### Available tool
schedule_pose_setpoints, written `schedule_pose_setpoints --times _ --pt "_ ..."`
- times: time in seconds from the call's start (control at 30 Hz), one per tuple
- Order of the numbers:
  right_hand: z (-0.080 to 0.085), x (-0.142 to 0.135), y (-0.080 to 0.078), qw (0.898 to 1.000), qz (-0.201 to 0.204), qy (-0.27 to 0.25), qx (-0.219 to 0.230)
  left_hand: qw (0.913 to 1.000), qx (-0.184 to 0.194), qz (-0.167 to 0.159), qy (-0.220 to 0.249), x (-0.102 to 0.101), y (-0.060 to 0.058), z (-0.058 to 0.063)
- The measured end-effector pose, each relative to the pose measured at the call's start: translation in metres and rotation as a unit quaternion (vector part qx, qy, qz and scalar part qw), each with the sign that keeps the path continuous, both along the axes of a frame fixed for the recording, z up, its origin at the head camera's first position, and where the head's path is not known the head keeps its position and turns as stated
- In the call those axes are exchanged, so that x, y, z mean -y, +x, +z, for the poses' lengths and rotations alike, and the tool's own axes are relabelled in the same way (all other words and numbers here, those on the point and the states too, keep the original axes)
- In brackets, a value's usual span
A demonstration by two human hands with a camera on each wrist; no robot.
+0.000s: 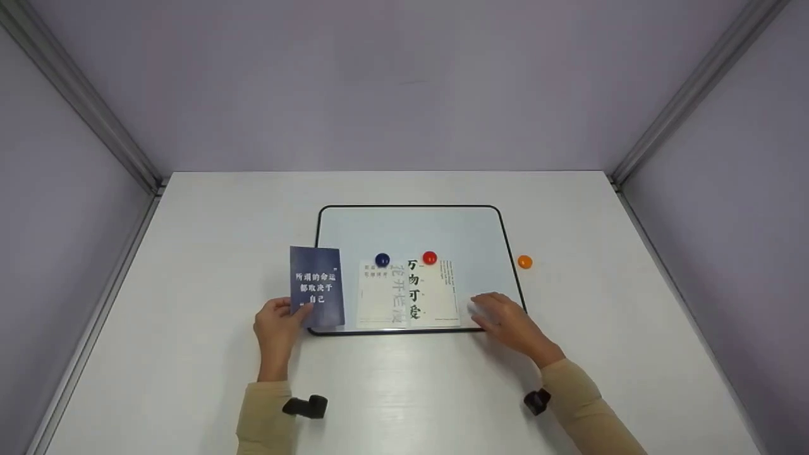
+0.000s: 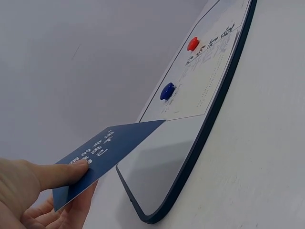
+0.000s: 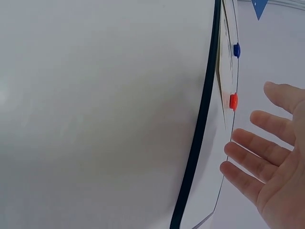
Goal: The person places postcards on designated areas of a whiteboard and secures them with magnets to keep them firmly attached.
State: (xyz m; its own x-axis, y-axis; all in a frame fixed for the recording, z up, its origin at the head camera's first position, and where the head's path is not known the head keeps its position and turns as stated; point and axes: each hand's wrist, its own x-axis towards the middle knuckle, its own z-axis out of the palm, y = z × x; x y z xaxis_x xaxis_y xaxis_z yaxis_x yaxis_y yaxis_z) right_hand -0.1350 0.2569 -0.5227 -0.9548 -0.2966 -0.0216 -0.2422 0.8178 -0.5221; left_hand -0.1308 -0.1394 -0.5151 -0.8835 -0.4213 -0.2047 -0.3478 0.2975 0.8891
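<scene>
My left hand (image 1: 278,323) pinches the lower left edge of a dark blue card (image 1: 317,278) with white writing, thumb on its printed face. The card (image 2: 112,148) is held over the left edge of a black-framed whiteboard (image 1: 468,234). Two pale cards lie side by side on the board: one with grey lettering (image 1: 379,303) under a blue round magnet (image 1: 382,260), the other with bold dark characters (image 1: 436,294) under a red magnet (image 1: 430,257). Above the board's lower right part, my right hand (image 1: 509,322) holds nothing; its fingers (image 3: 259,145) are spread and relaxed.
An orange round magnet (image 1: 525,261) lies on the white table (image 1: 221,221) just right of the board. Purple-grey walls (image 1: 392,88) stand behind and at both sides. Black wrist cameras (image 1: 306,406) sit at both sleeves.
</scene>
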Motion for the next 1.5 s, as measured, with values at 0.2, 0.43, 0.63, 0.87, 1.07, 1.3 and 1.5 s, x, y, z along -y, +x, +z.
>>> schedule_pose_setpoints --times 0.2,0.43,0.63,0.87,1.07,1.3,1.5 --pt "0.003 -0.007 -0.003 0.999 -0.026 -0.022 0.02 0.9999 -0.001 -0.002 0.013 -0.005 -0.002 0.002" --pt "0.003 -0.013 -0.006 0.998 -0.04 -0.023 0.032 0.9998 0.007 -0.012 0.015 -0.012 -0.004 0.003" --pt "0.001 -0.016 -0.007 0.998 -0.048 -0.029 0.029 0.9998 0.003 -0.018 0.005 -0.016 -0.004 0.002" --pt "0.0 -0.022 -0.011 0.998 -0.049 -0.044 -0.001 0.9997 -0.003 -0.023 0.008 -0.022 -0.006 0.001" --pt "-0.002 -0.027 -0.013 0.997 -0.062 -0.049 -0.006 0.9993 -0.023 -0.021 0.02 -0.029 -0.007 0.004" --pt "-0.005 -0.033 -0.014 0.996 -0.067 -0.061 0.001 0.999 -0.013 -0.036 0.022 -0.038 -0.009 0.004" --pt "-0.005 -0.038 -0.015 0.995 -0.07 -0.068 0.005 0.9988 -0.01 -0.047 0.012 -0.044 -0.012 0.003"
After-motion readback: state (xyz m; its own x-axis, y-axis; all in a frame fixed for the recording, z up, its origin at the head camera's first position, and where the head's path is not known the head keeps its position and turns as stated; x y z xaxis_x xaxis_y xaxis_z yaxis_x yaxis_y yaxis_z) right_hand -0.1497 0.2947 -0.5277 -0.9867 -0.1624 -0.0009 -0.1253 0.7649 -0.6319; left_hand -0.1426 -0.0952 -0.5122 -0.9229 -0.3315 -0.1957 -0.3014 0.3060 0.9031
